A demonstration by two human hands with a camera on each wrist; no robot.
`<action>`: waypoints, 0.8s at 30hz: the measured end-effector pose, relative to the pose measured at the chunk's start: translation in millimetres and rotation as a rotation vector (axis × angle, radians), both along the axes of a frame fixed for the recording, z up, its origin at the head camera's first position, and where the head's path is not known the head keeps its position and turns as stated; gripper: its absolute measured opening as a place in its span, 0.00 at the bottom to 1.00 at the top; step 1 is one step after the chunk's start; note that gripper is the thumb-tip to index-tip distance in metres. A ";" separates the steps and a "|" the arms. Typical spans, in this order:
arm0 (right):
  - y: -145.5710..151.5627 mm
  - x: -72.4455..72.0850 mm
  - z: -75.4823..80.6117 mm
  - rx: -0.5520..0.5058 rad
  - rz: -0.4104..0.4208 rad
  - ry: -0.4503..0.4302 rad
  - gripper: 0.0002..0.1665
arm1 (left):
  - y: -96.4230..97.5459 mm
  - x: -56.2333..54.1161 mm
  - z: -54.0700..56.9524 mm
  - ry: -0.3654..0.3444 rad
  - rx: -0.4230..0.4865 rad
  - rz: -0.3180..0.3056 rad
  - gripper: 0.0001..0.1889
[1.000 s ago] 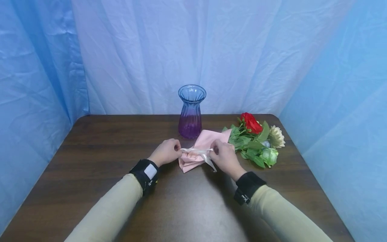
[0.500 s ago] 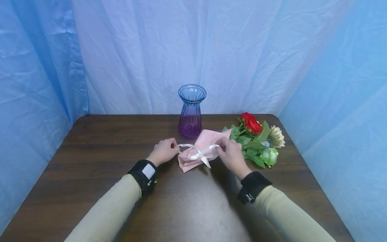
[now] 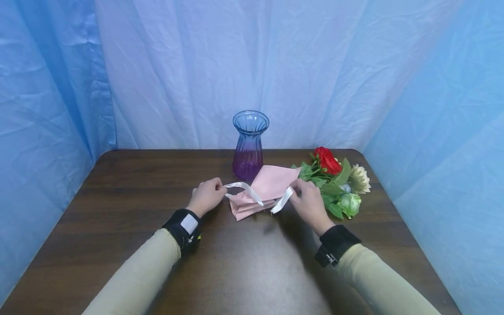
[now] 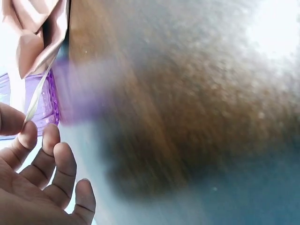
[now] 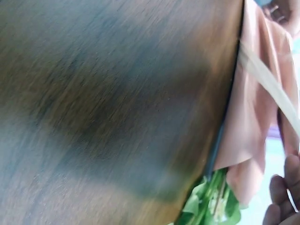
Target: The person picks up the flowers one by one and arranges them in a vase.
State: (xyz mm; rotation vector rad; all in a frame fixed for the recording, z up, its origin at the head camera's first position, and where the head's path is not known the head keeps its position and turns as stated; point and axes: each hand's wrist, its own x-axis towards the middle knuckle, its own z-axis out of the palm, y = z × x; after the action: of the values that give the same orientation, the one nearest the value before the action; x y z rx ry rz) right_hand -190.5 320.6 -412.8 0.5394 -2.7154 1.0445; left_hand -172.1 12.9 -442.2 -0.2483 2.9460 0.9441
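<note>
A bouquet of flowers lies on the table, its stems inside pink wrapping paper (image 3: 274,180). My left hand (image 3: 205,197) is at the paper's left, pinching a white ribbon (image 3: 249,190) between thumb and index finger; the left wrist view shows the ribbon (image 4: 36,97) stretched up toward the paper. On the other side, my right hand (image 3: 309,204) pinches another length of ribbon, whose end dangles over the paper's near edge. The right wrist view has that ribbon (image 5: 269,84) crossing the paper. A red rose (image 3: 327,160), a cream flower (image 3: 359,178) and a pale green rose (image 3: 350,204) point right.
Behind the paper stands a blue-to-purple glass vase (image 3: 247,159), close to its upper edge. The dark wooden table (image 3: 134,192) meets light blue curtains (image 3: 189,87) at the back and sides.
My hands have drawn apart, the left one leftward, the right one rightward. The ribbon, crossed over the paper before, has come loose into separated strands, and the paper's folds have opened a little.
</note>
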 end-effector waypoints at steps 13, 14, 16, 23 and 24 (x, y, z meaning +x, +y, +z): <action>18.7 1.0 -6.5 0.047 0.007 -0.076 0.09 | -12.8 4.7 2.1 -0.076 -0.005 0.075 0.17; 19.8 0.8 -7.0 0.057 0.012 -0.077 0.09 | -13.7 4.9 2.2 -0.086 -0.006 0.076 0.18; 22.1 0.5 -7.8 0.076 0.025 -0.074 0.08 | -15.4 5.0 2.2 -0.110 -0.003 0.082 0.19; 26.6 -0.1 -11.0 0.117 0.060 -0.063 0.05 | -21.0 7.3 2.3 -0.169 -0.026 0.085 0.21; 26.8 0.1 -11.4 0.119 0.064 -0.060 0.06 | -21.7 7.9 2.7 -0.175 -0.026 0.084 0.21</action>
State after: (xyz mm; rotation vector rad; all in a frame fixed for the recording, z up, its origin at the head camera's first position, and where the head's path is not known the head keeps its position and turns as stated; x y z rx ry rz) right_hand -190.4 347.4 -424.3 0.6276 -2.8439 0.9329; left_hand -164.2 -8.8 -439.5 -0.4348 2.8083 0.8455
